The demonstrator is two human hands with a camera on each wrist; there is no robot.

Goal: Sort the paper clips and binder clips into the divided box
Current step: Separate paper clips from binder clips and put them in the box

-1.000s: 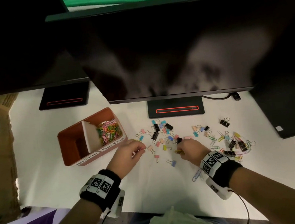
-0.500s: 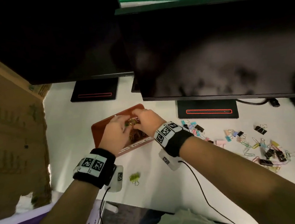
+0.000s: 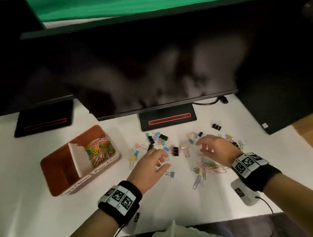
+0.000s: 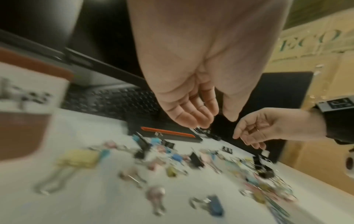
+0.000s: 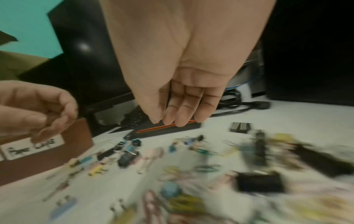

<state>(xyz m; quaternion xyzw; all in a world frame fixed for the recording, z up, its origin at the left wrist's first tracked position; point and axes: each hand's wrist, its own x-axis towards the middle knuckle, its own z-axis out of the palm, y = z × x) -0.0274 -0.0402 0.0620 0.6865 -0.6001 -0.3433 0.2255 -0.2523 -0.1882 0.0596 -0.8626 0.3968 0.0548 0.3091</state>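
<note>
Two compartments split the box point(image 3: 107, 165) on the desk point(image 3: 47, 211): the one nearer the monitor stand point(image 3: 167, 117) holds a heap of coloured paper clips point(image 3: 99, 150), the other looks bare. Binder clips point(image 3: 157, 138) lie scattered between the box and your right hand point(image 3: 217, 149), with loose paper clips point(image 3: 211, 165) bunched under that hand on the side away from the stand. Your left hand point(image 3: 150, 165) hovers just beside the box over the binder clips, fingers point(image 4: 193, 112) loosely curled and holding nothing. Your right hand hangs above the pile the same way, fingers point(image 5: 184, 112) pointing down, relaxed and empty. Both wrist views are blurred.
</note>
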